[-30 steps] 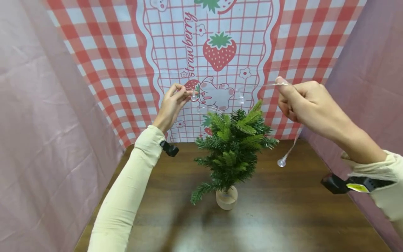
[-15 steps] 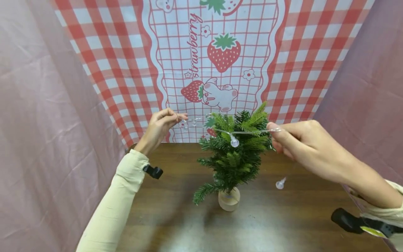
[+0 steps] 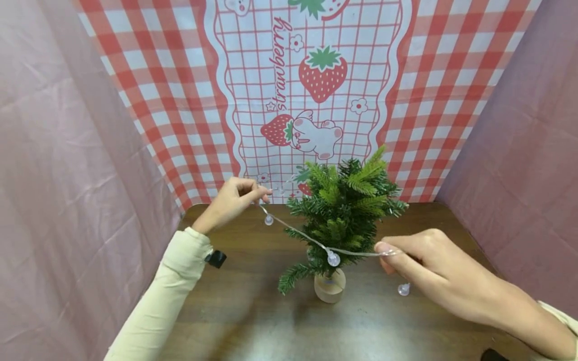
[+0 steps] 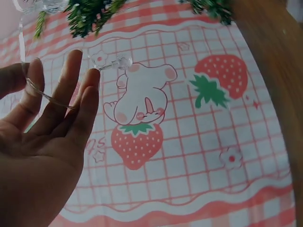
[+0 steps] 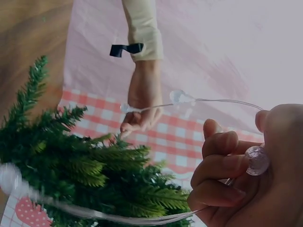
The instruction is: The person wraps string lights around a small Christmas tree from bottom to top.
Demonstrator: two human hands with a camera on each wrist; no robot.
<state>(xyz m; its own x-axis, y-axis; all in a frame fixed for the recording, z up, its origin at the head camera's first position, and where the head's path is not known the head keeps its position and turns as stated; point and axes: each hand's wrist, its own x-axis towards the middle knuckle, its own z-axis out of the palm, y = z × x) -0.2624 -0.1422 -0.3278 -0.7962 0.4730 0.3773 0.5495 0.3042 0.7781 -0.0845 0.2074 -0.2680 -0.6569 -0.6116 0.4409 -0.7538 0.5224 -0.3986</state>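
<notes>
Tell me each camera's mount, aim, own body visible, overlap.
Head: on the head, aimed forward and down at the artificial fir tree and string lights; left hand, left sleeve, right hand and right cuff show.
Left wrist: on that wrist, facing the strawberry-print backdrop; left hand shows.
Right wrist: on that wrist, facing across the tree; both hands, left sleeve show.
Head and right wrist share tree, string lights, both hands.

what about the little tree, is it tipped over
No, the tree stands upright on its pale round base.
</notes>
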